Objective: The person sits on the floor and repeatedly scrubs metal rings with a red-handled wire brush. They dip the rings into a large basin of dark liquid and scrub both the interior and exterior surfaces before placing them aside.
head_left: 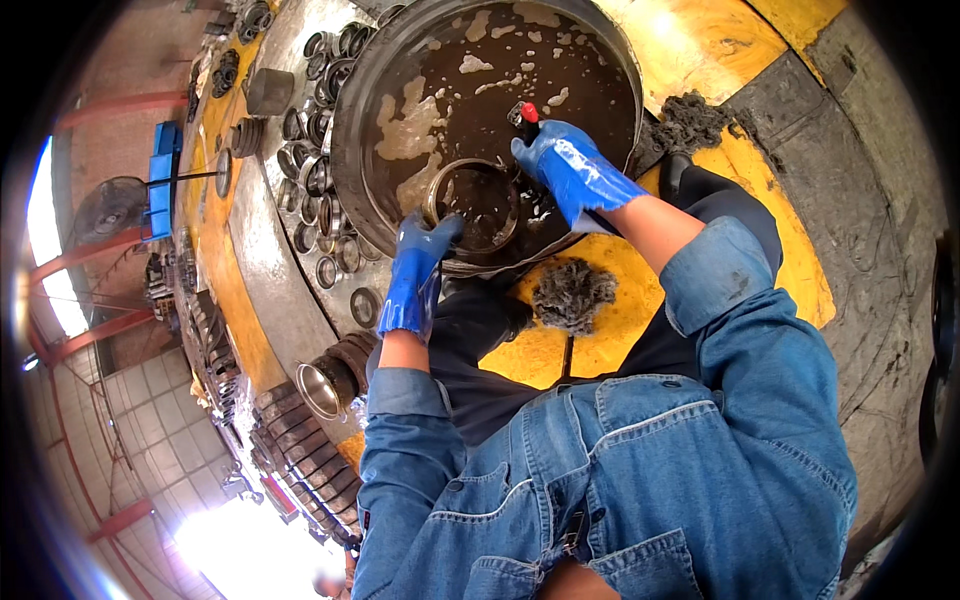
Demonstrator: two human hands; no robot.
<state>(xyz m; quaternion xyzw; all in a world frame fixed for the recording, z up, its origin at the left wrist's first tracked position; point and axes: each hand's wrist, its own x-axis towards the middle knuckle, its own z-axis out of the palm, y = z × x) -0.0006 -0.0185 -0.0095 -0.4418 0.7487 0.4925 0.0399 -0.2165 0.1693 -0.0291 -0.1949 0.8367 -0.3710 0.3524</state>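
A wide round tub (352,150) of dark, murky liquid with patches of pale foam is in front of me. At its near side a metal ring (433,190) leans partly in the liquid. My left hand (425,250), in a blue rubber glove, is closed on the ring's near left rim. My right hand (562,160), also gloved in blue, is closed around a red-ended tool (529,112) above the ring's right side. The tool's red end sticks up past the thumb; its working end is hard to make out, so its kind cannot be told.
Several metal rings (320,175) crowd the metal surface left of the tub. A larger open ring or cup (325,388) lies near my left knee. Grey fibrous clumps (573,296) sit on the yellow floor (520,365) between my legs, and more shavings (690,122) lie right of the tub.
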